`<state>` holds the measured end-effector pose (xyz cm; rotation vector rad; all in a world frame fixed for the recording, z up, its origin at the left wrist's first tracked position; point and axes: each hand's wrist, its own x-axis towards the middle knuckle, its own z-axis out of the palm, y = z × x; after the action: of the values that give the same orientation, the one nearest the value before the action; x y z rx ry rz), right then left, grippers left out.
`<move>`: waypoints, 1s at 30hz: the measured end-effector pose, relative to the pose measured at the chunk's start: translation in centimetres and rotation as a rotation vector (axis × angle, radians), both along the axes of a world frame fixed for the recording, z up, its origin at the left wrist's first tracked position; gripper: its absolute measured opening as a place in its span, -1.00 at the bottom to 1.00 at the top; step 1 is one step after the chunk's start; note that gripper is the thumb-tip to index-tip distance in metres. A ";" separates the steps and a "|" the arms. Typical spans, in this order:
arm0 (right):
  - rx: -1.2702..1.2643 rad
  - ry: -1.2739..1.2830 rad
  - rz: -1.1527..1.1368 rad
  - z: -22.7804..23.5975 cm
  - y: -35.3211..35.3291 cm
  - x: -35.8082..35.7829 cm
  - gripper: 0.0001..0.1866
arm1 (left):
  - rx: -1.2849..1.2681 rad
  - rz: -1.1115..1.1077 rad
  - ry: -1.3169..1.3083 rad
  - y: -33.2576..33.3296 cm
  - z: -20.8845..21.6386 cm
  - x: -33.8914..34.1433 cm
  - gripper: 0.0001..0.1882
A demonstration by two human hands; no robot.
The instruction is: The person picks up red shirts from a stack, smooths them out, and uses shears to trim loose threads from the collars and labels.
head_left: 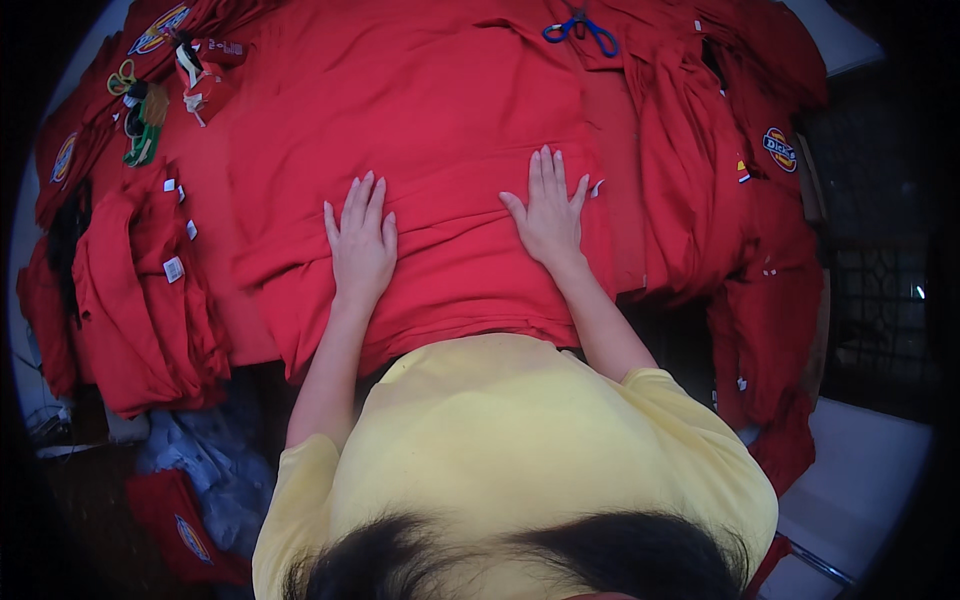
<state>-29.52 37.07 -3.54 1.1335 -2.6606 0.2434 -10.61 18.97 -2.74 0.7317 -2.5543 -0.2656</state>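
Spread over the table in front of me is a red garment [410,110], wrinkled into folds near my body. My left hand [362,245] lies flat on it, palm down, fingers stretched forward. Farther right, my right hand [547,212] rests flat on the same cloth with its fingers slightly apart and the thumb spread. A small white tag [597,188] sticks out just beside the right fingers. Neither hand grips anything.
Blue-handled scissors [581,33] lie at the far edge. Yellow-handled scissors [122,77] and a green item [143,130] sit at the far left. Red garments are heaped left [145,290] and right [690,170]. Clear plastic [205,455] lies below the left side.
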 end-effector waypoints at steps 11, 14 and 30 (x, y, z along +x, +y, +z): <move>-0.628 -0.180 0.411 4.4 -0.1 1.5 -0.75 | 0.243 -0.240 -0.264 -0.4 9.3 0.5 -0.79; -0.904 -0.218 0.873 10.6 -0.5 7.1 -0.75 | 0.263 -0.400 -0.247 2.6 10.6 1.9 -0.75; -0.512 -0.646 0.785 9.7 -1.2 5.5 -0.63 | 0.922 -0.863 0.445 9.8 22.8 12.6 -0.90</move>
<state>-24.05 35.88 6.14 2.0719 -2.1682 1.5405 2.00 28.75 20.07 -0.2299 -2.0617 -1.7173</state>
